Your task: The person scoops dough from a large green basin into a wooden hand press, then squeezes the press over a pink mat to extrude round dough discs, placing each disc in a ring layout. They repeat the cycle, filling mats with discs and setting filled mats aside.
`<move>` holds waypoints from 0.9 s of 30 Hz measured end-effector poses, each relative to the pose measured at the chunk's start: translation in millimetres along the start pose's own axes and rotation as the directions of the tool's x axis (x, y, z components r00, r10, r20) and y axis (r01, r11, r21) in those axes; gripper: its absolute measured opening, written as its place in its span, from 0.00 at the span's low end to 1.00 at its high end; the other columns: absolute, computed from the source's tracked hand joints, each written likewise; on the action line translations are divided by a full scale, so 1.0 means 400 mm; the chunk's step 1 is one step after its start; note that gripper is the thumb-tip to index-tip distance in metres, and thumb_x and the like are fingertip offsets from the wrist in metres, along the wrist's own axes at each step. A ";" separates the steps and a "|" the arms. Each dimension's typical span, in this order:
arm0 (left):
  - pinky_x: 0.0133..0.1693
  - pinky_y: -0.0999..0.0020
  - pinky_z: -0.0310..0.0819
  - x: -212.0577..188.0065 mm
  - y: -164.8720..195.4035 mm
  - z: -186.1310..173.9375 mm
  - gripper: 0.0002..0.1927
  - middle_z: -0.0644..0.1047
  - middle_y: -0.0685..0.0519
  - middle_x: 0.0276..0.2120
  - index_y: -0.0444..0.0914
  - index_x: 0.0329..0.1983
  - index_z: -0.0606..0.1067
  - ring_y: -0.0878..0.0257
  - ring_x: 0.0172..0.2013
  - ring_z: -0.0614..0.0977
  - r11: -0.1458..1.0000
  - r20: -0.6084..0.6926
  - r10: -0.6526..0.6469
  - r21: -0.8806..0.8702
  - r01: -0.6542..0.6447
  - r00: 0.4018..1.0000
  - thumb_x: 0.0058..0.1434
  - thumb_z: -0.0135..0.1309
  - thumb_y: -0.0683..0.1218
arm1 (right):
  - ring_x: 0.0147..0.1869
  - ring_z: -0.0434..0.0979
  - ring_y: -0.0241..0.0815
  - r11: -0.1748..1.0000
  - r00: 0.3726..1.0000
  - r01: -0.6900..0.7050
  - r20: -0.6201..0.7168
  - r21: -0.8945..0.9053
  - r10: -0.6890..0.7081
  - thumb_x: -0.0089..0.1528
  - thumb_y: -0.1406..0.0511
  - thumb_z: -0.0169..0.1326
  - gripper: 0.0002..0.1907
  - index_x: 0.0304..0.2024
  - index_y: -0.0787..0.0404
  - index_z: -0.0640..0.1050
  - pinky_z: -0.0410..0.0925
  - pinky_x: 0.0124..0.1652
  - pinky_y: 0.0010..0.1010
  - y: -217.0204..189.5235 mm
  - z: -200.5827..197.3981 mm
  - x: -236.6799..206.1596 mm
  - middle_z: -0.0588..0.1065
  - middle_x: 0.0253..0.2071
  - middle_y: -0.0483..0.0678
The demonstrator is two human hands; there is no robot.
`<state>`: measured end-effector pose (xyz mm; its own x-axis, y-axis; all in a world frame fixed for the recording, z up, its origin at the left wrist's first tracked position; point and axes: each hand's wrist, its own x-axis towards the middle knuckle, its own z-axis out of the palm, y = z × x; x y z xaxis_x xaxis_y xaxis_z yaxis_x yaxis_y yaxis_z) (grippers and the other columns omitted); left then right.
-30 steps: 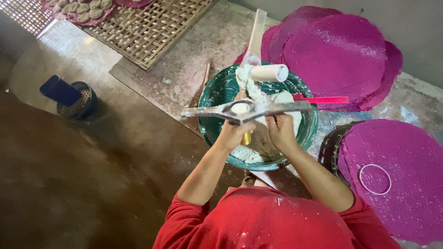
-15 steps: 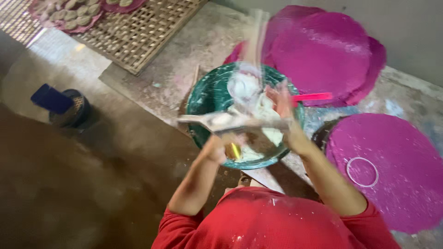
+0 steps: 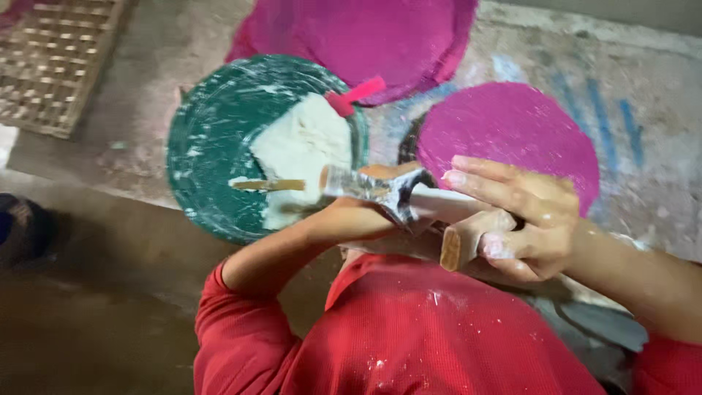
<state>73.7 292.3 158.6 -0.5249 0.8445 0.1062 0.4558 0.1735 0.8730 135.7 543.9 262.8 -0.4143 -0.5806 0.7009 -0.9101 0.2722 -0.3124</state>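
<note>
Moved since a second ago: view has swung down and closer; both hands have dropped from above the green basin (image 3: pixel 212 146) to the lower middle of the frame, and the press-like tool they held level now sits tilted at the red shirt (image 3: pixel 439 329).
Head view, left hand: left hand (image 3: pixel 351 219) is curled round the floury metal tool (image 3: pixel 380 192) at centre, wrist bent inward, seemingly to steady it close to the body.
Head view, right hand: right hand (image 3: pixel 523 216) is grasping a pale wooden handle (image 3: pixel 461 241), fingers (image 3: pixel 482 183) spread over the top, probably for leverage.
Where the tool is: centre of frame, between the hands, below the basin's right rim.
Basin: round, green, smeared white; a lump of soft white dough (image 3: pixel 300 150) lies in its right half, with a wooden stick (image 3: pixel 267 185) and a pink-handled tool (image 3: pixel 355 95) resting in it, close at reach.
Discs: flat, matte magenta rounds (image 3: pixel 512 132), right of centre and along the top, laid on dusty concrete.
Upper left: woven cane tray (image 3: pixel 55 62).
</note>
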 end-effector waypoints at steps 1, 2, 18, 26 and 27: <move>0.48 0.58 0.75 0.032 0.005 0.024 0.20 0.81 0.48 0.47 0.40 0.53 0.76 0.56 0.46 0.82 0.998 0.040 0.028 0.063 -0.031 0.999 0.61 0.58 0.53 | 0.55 0.79 0.71 0.998 0.998 0.058 -0.008 -0.025 -0.059 0.64 0.64 0.49 0.12 0.50 0.50 0.69 0.75 0.54 0.59 0.000 -0.005 -0.023 0.70 0.59 0.69; 0.48 0.58 0.75 0.059 0.012 0.046 0.19 0.81 0.48 0.47 0.41 0.52 0.76 0.56 0.46 0.82 0.990 0.086 0.056 0.122 -0.066 0.995 0.61 0.58 0.54 | 0.57 0.78 0.72 0.997 0.999 0.053 0.005 -0.059 -0.053 0.64 0.62 0.50 0.12 0.50 0.50 0.67 0.75 0.53 0.56 -0.003 -0.006 -0.045 0.70 0.60 0.68; 0.68 0.56 0.61 0.473 -0.061 0.166 0.45 0.73 0.51 0.64 0.41 0.79 0.58 0.58 0.63 0.74 0.068 -0.059 0.063 -0.996 -0.063 0.996 0.66 0.66 0.57 | 0.65 0.73 0.58 -0.166 0.239 -0.904 0.789 0.393 0.566 0.60 0.36 0.39 0.51 0.71 0.66 0.58 0.70 0.57 0.50 0.128 -0.248 -0.662 0.69 0.62 0.65; 0.67 0.55 0.65 0.637 -0.277 0.357 0.29 0.76 0.55 0.41 0.40 0.58 0.69 0.59 0.49 0.78 -0.406 -0.450 0.102 -0.833 -0.376 0.887 0.71 0.46 0.67 | 0.56 0.82 0.53 -0.405 -0.320 -0.910 0.769 -0.086 0.554 0.56 0.31 0.35 0.50 0.63 0.60 0.73 0.75 0.56 0.45 0.243 -0.261 -0.726 0.79 0.52 0.58; 0.66 0.55 0.65 0.656 -0.311 0.364 0.24 0.75 0.55 0.39 0.41 0.50 0.72 0.60 0.46 0.78 -0.439 -0.453 0.051 -0.811 -0.387 0.890 0.76 0.44 0.66 | 0.54 0.84 0.53 -0.378 -0.337 -0.918 0.745 -0.123 0.576 0.57 0.30 0.32 0.50 0.60 0.60 0.74 0.76 0.55 0.45 0.268 -0.267 -0.706 0.80 0.51 0.58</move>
<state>-16.1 565.9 8.6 -0.7693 0.5314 0.3548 -0.5799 -0.8138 -0.0385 156.0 818.9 99.7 -0.3917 -0.2196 -0.8935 0.7252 0.5240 -0.4467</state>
